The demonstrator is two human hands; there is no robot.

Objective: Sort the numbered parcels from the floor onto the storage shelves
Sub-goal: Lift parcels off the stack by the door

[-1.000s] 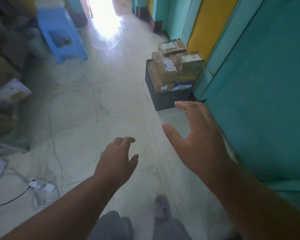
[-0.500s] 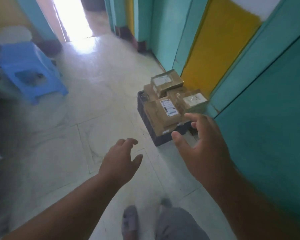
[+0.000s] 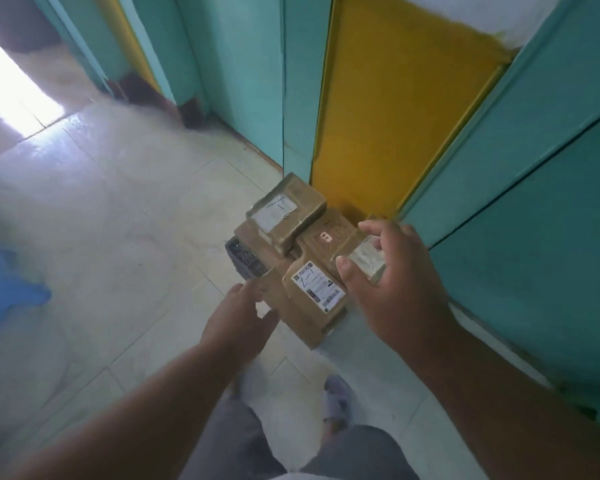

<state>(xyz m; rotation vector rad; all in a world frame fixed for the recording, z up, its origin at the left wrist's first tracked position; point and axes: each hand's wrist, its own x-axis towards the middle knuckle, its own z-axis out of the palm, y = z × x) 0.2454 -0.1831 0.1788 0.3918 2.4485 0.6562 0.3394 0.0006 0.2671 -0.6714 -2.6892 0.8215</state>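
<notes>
parcels (image 3: 291,251) stacked on dark crate (image 3: 245,259) at foot of yellow panel (image 3: 392,109) | left hand (image 3: 238,315) fingers spread, holding nothing, by stack's near-left edge | right hand (image 3: 392,282) fingers spread above right parcel, contact unclear (blur) | bare tiled floor (image 3: 118,237) to the left

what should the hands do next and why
Probably close both hands on the front parcel. The left hand and right hand are open on either side of it, holding nothing, and it sits nearest on the stack with its label facing up.
</notes>
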